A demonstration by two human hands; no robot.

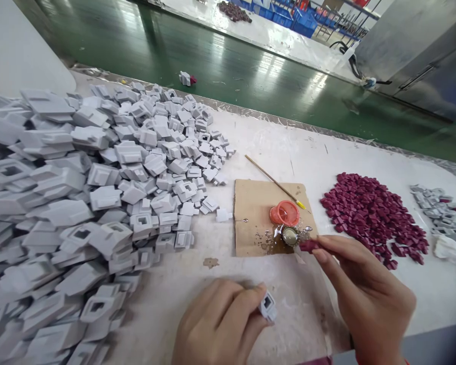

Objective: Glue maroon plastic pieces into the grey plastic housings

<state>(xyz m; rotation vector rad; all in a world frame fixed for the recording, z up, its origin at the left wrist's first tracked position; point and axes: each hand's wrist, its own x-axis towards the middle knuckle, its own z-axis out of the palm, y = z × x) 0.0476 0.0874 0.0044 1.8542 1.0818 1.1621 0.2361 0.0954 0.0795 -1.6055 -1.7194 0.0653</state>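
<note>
Between the thumb and fingers of my left hand (222,324) is a grey plastic piece (268,305), its square hole facing up. My right hand (365,289) pinches a small maroon plastic piece (307,246). The far end of that piece is beside a small round metal cap (290,235) on a stained cardboard sheet (247,203); whether they touch I cannot tell. Just behind the cap stands a red plastic cup (285,213). A thin brown stick (269,177) with a yellow tip lies across the cardboard's back edge. Wet-looking brown spots surround the cap.
A large heap of grey pieces (137,167) covers the left side. On the right lie a maroon heap (372,215) and a smaller grey pile (441,210). Behind the worktop runs a green conveyor belt (231,71), carrying a grey-and-maroon piece (186,78). Blue bins (283,15) stand farther back.
</note>
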